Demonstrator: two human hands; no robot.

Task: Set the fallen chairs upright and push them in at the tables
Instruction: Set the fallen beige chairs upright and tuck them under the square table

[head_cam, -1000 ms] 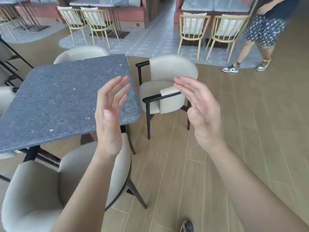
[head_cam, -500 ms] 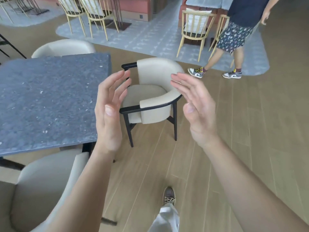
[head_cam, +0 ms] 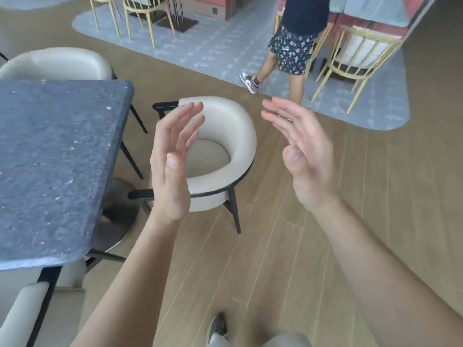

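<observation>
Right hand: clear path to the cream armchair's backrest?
Probably yes: the right hand is open and empty, and only bare floor lies between it and the upright armchair.

The wood-plank floor [head_cam: 325, 246] is being covered on its far side by a grey patterned rug [head_cam: 220, 51] with rounded corners. The rug's near edge is being crossed by a person [head_cam: 300, 18] in a dark top and flower-patterned shorts [head_cam: 290, 53]. One sneaker [head_cam: 248, 82] is being shown tilted at that edge, while the other foot is being hidden from view. Red upholstered seating [head_cam: 208, 6] is being shown along the rug's far edge. A dark shoe [head_cam: 217, 326] and a pale trouser leg [head_cam: 283, 341] are being shown at the floor's near edge.
</observation>
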